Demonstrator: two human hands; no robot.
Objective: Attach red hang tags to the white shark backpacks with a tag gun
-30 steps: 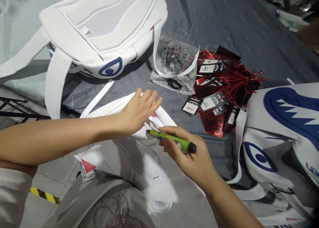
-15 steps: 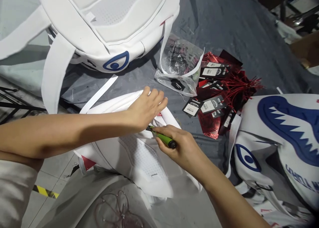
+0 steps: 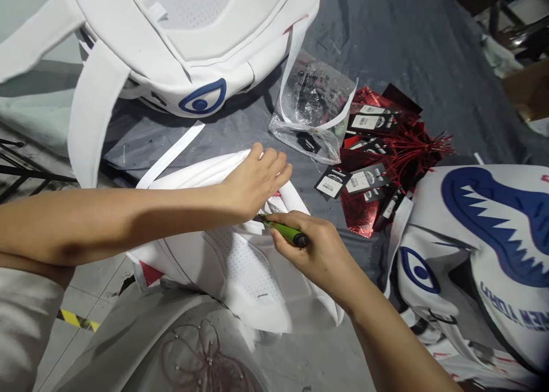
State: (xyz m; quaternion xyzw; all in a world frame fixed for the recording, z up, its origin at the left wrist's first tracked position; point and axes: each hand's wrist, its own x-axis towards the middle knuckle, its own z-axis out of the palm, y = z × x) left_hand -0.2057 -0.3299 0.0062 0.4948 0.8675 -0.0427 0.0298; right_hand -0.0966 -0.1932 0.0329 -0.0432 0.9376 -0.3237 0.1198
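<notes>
Backpacks everywhere on this grey table cover [image 3: 386, 32], all white with blue shark faces. The one being worked on is the white backpack [image 3: 240, 266] closest to the camera, lying flat at the near edge of the table with its perforated back panel facing up.

The left hand [image 3: 257, 178] rests palm down on the top end of that backpack, fingers [image 3: 277, 163] held close together and curled slightly over the rolled white edge, pressing it down. The right hand [image 3: 319, 249] is just below it, nearly touching, thumb and fingers pinched around a green pen-like tool [image 3: 283, 231] with a dark end. The tool's tip points left and sits right under the left hand, against the backpack fabric; can't make out exactly what spot it's touching.

Just past the hands there's a clear plastic bag [image 3: 315, 103] with small dark bits inside, and beside it a messy pile of red and black hang tags [image 3: 371, 152] with red strings. A second backpack [image 3: 180, 32] lies at the far left, straps hanging down, and a third one [image 3: 484, 243] sits on the right, shark mouth showing.
</notes>
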